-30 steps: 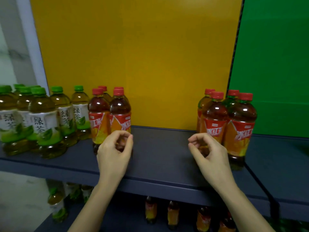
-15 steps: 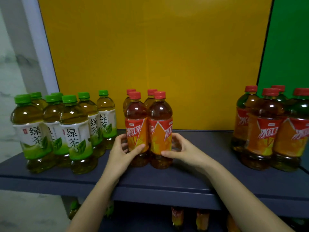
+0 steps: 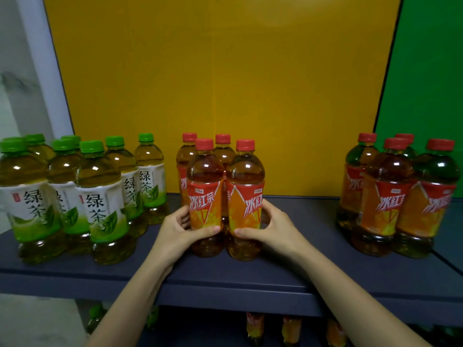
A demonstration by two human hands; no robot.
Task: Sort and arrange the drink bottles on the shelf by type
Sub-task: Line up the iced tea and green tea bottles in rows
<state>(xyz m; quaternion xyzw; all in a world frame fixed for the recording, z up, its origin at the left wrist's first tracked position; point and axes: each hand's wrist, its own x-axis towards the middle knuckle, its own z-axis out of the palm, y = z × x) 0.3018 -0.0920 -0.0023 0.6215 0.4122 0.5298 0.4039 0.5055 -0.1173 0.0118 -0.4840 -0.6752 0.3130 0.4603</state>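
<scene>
Four red-capped iced black tea bottles are set upright as a tight cluster at the middle of the dark shelf; every place below is given from that cluster. Its two front bottles are both gripped. The left hand is wrapped round the label of the left front bottle, with the thumb across the front and the fingers behind. The right hand is curled the same way round the right front bottle. Both held bottles rest on the shelf, touching each other, with their long axes vertical.

Green tea bottles are grouped just left of the cluster, near it but apart. A second group of the same iced black tea is placed well to the cluster's right, with bare shelf between. The coming move is judged to turn on that gap: the matching bottles lie to the right of the hands, the right hand being the nearer, so a sideways shift with the bottles kept upright would be called for.
</scene>
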